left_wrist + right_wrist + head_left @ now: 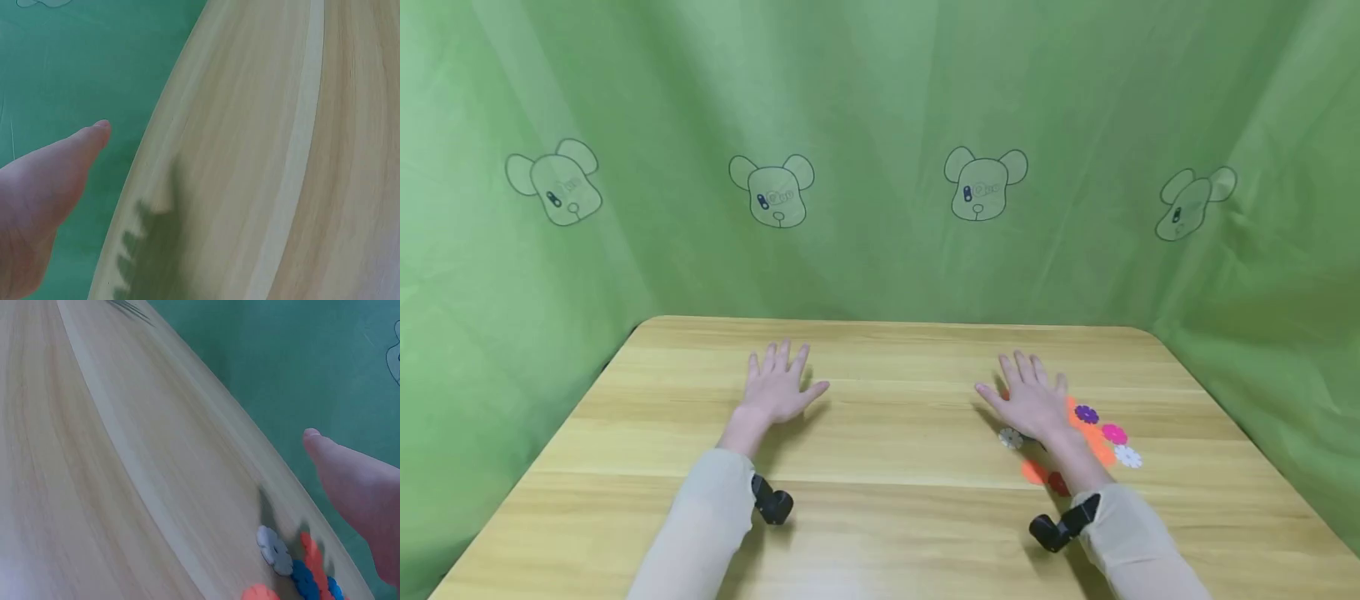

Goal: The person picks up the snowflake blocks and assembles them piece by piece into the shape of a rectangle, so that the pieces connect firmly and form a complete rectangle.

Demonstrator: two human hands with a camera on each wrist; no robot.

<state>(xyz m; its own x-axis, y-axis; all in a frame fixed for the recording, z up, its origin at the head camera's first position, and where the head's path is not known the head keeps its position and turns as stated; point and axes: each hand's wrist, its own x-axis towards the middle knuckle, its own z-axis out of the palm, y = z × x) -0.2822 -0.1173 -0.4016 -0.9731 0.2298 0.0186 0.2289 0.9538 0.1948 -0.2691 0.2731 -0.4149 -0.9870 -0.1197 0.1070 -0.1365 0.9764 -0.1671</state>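
My left hand [774, 395] hovers palm down over the left part of the table, fingers spread and straight, holding nothing. Its shadow falls on the wood in the left wrist view, where mainly the thumb [75, 150] shows. The right hand [1032, 407] is likewise spread, above a loose group of flower-shaped plastic discs. Around it lie a purple disc [1086, 414], a pink disc [1115, 434], a white disc [1128, 456], a grey disc [1011, 438], a red disc [1058, 483] and several orange discs [1033, 472]. Blue discs [305, 580] show in the right wrist view. The hand and forearm hide part of the group.
The wooden table [895, 517] has rounded far corners. A green curtain [880, 267] with bear-head outlines hangs behind it and along both sides. Each sleeve carries a black wrist camera, one on the left [772, 502] and one on the right [1054, 532].
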